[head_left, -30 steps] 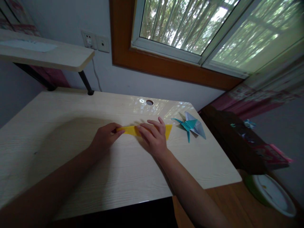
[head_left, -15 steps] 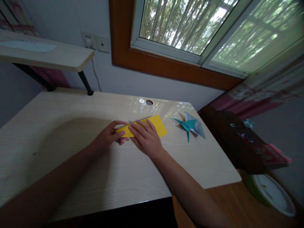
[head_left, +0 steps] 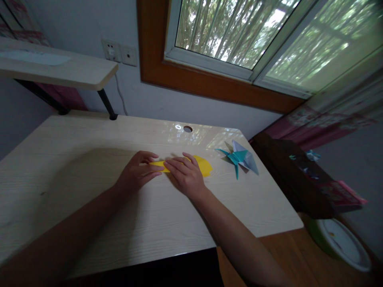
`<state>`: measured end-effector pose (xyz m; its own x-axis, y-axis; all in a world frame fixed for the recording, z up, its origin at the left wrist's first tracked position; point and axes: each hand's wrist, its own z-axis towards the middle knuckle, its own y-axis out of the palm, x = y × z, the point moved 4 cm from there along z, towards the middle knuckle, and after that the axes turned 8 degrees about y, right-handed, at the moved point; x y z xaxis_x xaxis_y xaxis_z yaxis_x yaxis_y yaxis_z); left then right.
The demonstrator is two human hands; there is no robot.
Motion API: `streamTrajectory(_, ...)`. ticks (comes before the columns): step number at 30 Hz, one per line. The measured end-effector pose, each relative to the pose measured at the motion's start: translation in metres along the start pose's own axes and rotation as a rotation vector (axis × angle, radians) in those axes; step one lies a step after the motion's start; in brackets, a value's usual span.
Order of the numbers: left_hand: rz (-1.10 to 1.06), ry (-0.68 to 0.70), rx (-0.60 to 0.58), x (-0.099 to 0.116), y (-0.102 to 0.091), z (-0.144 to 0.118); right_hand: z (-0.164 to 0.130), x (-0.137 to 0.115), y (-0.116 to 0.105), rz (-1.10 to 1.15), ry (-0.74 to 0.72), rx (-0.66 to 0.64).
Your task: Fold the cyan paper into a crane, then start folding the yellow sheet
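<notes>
A sheet of yellow paper (head_left: 203, 165), folded into a narrow strip at its left end and curved wider at its right, is between my hands just over the desk. My left hand (head_left: 136, 170) is closed on the narrow end, thumb and fingers around it. Across the middle of the sheet lies my right hand (head_left: 186, 173), its fingers pressed together on the paper and hiding that part. To the right rests a folded paper crane (head_left: 239, 156) in teal and pale grey, untouched by either hand.
The pale wooden desk (head_left: 89, 135) has a round cable hole (head_left: 188, 129) near its back edge. A raised shelf (head_left: 74, 73) stands at the back left. Beyond the right edge are a dark cabinet (head_left: 278, 159) and a round white-topped bin or stool (head_left: 344, 243).
The yellow paper has gone from a flat, wide strip to a narrower, curved shape at the right. My left fingers have closed further over its left end.
</notes>
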<state>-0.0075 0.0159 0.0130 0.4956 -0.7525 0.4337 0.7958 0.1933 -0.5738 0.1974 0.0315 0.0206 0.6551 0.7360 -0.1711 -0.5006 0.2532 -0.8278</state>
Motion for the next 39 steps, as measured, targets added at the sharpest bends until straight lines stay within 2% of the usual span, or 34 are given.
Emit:
streamTrajectory(3, 0.091, 0.139, -0.057, 0.005, -0.004, 0.002, 0.001, -0.002, -0.002, 0.007, -0.028, 0.015)
streamTrajectory(5, 0.117, 0.183, -0.063, 0.006, -0.007, 0.003, 0.002, -0.003, -0.004, 0.020, -0.032, 0.020)
streamTrajectory(9, 0.144, 0.134, -0.006, 0.005, -0.014, 0.004, 0.002, 0.001, -0.009, 0.013, 0.021, 0.017)
streamTrajectory(14, 0.178, -0.050, 0.114, -0.004, -0.022, 0.002, -0.002, 0.026, -0.018, -0.005, 0.119, 0.105)
streamTrajectory(17, 0.189, -0.205, 0.168, -0.012, -0.026, 0.000, -0.007, 0.051, -0.020, 0.033, 0.238, 0.222)
streamTrajectory(23, -0.084, -0.589, 0.233, -0.028, -0.024, -0.004, -0.016, 0.085, -0.021, 0.243, 0.561, 0.444)
streamTrajectory(26, -0.161, -0.684, 0.211, -0.033, -0.018, -0.006, -0.017, 0.088, -0.027, 0.252, 0.623, 0.537)
streamTrajectory(29, -0.130, -0.675, 0.118, -0.035, -0.011, -0.010, -0.017, 0.084, -0.032, 0.199, 0.593, 0.590)
streamTrajectory(31, -0.059, -0.614, 0.020, -0.035, -0.006, -0.011, -0.014, 0.078, -0.028, 0.212, 0.546, 0.532)
streamTrajectory(32, -0.010, -0.575, -0.035, -0.035, -0.002, -0.012, -0.012, 0.073, -0.023, 0.229, 0.504, 0.462)
streamTrajectory(35, 0.150, -0.459, -0.174, -0.033, 0.005, -0.012, -0.005, 0.050, -0.002, 0.255, 0.290, 0.142)
streamTrajectory(36, 0.193, -0.416, -0.201, -0.033, 0.007, -0.011, -0.003, 0.041, 0.006, 0.260, 0.206, 0.035)
streamTrajectory(39, 0.280, -0.239, -0.240, -0.030, 0.009, -0.008, -0.001, 0.021, 0.019, 0.264, 0.036, -0.118)
